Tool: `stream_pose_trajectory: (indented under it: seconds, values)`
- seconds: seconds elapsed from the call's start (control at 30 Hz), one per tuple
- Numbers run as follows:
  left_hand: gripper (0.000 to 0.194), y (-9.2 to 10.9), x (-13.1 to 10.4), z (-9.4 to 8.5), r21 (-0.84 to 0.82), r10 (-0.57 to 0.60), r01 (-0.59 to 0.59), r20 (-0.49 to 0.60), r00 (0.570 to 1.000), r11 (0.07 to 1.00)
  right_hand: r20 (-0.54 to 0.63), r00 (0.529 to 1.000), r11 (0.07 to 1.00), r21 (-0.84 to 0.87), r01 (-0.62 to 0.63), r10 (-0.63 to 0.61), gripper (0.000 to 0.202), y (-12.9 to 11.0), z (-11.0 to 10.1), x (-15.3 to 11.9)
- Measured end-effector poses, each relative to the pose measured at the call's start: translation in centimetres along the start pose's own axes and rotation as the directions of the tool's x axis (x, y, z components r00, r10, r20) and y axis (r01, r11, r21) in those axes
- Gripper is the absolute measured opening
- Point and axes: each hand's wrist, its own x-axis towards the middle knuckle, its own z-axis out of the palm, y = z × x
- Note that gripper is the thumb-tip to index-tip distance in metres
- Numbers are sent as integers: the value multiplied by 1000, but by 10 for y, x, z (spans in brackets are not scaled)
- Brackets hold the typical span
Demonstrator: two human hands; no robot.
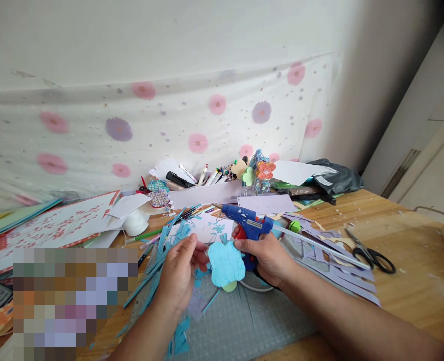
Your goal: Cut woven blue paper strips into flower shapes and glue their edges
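A blue glue gun [250, 222] with a long clear glue stick out of its back is held in my right hand [269, 253], its nozzle pointing left. The same hand's thumb lies at the upper right edge of a light blue flower-shaped paper piece [226, 264]. My left hand [184, 271] is at the flower's left edge, thumb and fingers drawn together; what its fingertips grip, if anything, is hard to make out. A bit of green [230, 287] shows below the flower. Under the hands lies a grey cutting mat [252, 316].
Blue paper strips [182, 331] lie left on the mat, lilac strips [351, 276] right, beside black scissors [374, 254]. Behind are a white thread spool [135, 223], pens, paper flowers [266, 171] and a black plastic bag [338, 178]. A red-patterned sheet [71, 225] lies far left.
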Motion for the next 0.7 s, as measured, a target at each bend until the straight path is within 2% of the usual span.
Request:
stream_pose_trajectory:
  seconds: [0.07, 0.13, 0.23, 0.3, 0.43, 0.53, 0.7]
  values:
    - [38, 2, -3, 1, 7, -6, 5, 132, 991, 1000, -23, 1000, 1000, -14, 12, -13, 25, 0, 0, 1]
    - [32, 3, -7, 3, 56, -39, 25, 272, 962, 998, -53, 998, 1000, -19, 25, -26, 24, -1, 1, 1]
    - [24, 2, -10, 6, 163, -84, 27, 354, 932, 986, -72, 997, 1000, 9, 21, -20, 20, -3, 2, 2]
    - [22, 1, -9, 5, 184, -69, 8, 329, 942, 983, -108, 994, 999, 54, -4, 10, 18, -4, 3, 2]
    - [21, -1, -4, 2, 115, -26, 0, 230, 973, 993, -229, 970, 985, 171, -36, 75, 15, -7, 1, 5]
    - [23, -1, -2, 1, 65, -10, -1, 164, 986, 998, -216, 974, 982, 188, -27, 68, 17, -9, -2, 7]
    - [34, -1, -1, 2, -20, -20, 21, 20, 1000, 1000, -164, 983, 991, 118, -59, 78, 21, -9, -4, 8]
